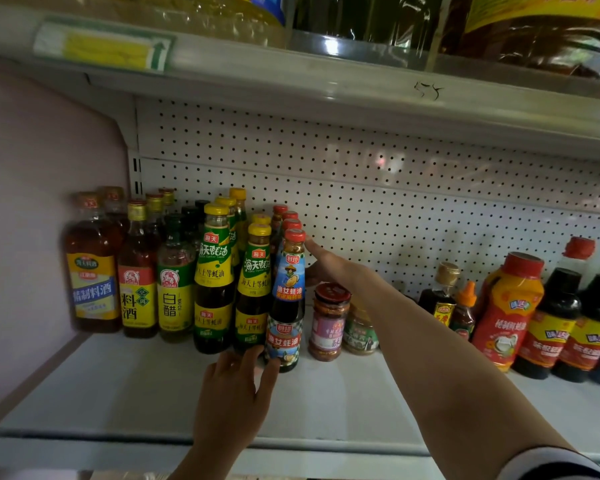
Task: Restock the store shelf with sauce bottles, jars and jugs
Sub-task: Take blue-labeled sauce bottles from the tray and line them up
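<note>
A dark oyster sauce bottle point(286, 299) with a red cap and blue label stands at the front of a row of like bottles on the white shelf point(125, 386). My left hand point(236, 386) touches its base with thumb and fingers spread. My right hand point(329, 265) reaches in behind the bottle's right side, fingers straight along its neck and shoulder. To its left stand yellow-capped oyster sauce bottles point(215, 282), a white vinegar bottle point(174, 282) and cooking wine bottles point(92, 268).
Two short jars point(328, 323) sit just right of the blue-label bottle, under my right forearm. Farther right stand a red squeeze bottle point(506, 313) and dark soy sauce bottles point(551, 323). A pegboard back wall point(395, 188) and an upper shelf point(291, 84) with large jugs bound the space.
</note>
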